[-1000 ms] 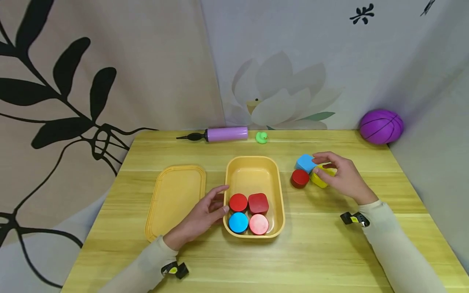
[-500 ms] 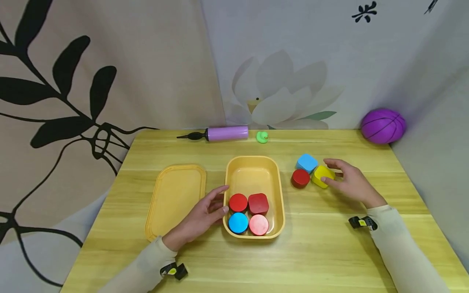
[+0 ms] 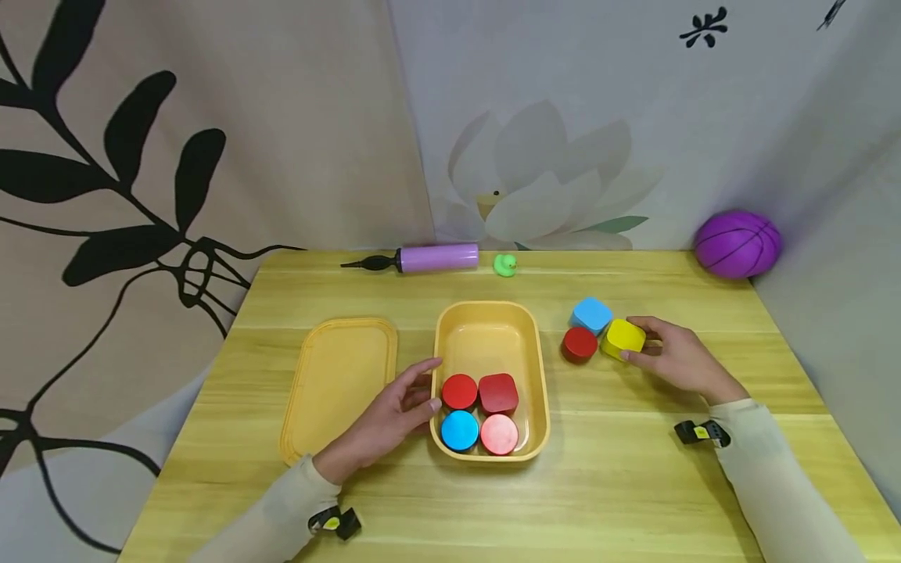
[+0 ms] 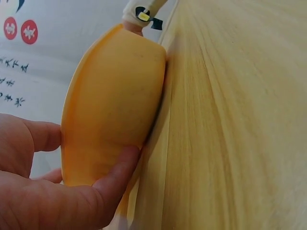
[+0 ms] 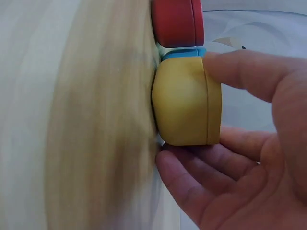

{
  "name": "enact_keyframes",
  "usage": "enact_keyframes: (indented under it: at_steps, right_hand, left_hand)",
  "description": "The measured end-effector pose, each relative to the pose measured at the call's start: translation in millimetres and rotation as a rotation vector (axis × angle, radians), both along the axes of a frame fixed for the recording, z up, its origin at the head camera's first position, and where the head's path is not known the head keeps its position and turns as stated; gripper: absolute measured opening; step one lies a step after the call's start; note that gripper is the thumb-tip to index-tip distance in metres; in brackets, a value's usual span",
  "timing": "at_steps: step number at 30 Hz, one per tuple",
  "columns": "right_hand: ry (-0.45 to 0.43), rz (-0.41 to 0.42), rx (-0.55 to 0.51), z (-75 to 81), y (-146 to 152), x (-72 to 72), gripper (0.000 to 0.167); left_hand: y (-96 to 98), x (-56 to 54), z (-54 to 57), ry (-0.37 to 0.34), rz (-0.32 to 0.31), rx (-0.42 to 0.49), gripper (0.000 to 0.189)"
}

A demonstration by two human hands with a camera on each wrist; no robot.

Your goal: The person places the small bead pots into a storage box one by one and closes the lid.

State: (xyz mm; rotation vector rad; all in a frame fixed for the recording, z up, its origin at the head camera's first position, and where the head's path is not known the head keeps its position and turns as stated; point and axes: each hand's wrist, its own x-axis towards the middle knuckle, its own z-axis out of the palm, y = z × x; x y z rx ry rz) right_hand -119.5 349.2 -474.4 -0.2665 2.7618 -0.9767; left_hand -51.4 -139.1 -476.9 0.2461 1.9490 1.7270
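In the head view a yellow plastic tub (image 3: 490, 335) stands mid-table with four-sided and round small lidded boxes in it: a red round one (image 3: 460, 391), a dark red square one (image 3: 498, 393), a blue round one (image 3: 460, 431) and a pink round one (image 3: 499, 434). Against the tub's left wall rest the spread fingers of my left hand (image 3: 380, 422). On the right, my right hand (image 3: 679, 361) holds a small yellow square lidded box (image 5: 184, 100) between thumb and fingers, low at the tabletop. Beside it sit a red round box (image 3: 579, 345) and a blue square box (image 3: 591, 314).
A flat yellow lid (image 3: 341, 383) lies left of the tub, partly behind my left arm. Along the back stand a purple hand pump (image 3: 436, 257), a green toy duck (image 3: 504, 265) and a purple ball (image 3: 737, 244), near the fabric backdrop (image 3: 317, 156).
My right hand has drawn back to the right and lowered from above the boxes, and its thumb and fingers now close around the yellow box. My left hand stays at the tub.
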Motion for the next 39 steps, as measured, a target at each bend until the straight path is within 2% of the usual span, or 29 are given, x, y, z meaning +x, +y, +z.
enact_keyframes:
  at_steps: [10, 17, 23, 28, 32, 39]
  right_hand:
    - [0.005, 0.005, -0.023, 1.2, 4.9, -0.3, 0.073]
    - [0.001, -0.017, -0.058, 15.6, 7.8, -0.2, 0.072]
    - [0.043, -0.018, -0.097, 26.1, 4.1, -0.2, 0.072]
    - [0.111, 0.002, -0.136, 32.7, -10.0, -0.3, 0.066]
    - [0.158, 0.051, -0.170, 41.3, -28.2, -2.4, 0.062]
    - [0.179, 0.111, -0.208, 48.5, -59.8, -10.7, 0.061]
  left_hand:
    - [0.1, 2.0, -1.7, -0.009, 0.009, -0.013, 0.068]
    - [-0.7, 5.1, -2.6, -0.008, 0.010, -0.024, 0.068]
    - [-1.3, 4.0, -2.9, -0.009, 0.020, -0.030, 0.067]
    - [-1.4, 2.7, -3.5, -0.004, 0.016, -0.028, 0.067]
    - [-0.8, 1.4, -2.7, -0.003, 0.011, -0.014, 0.068]
    - [0.7, 0.6, -0.4, 0.001, 0.010, -0.018, 0.067]
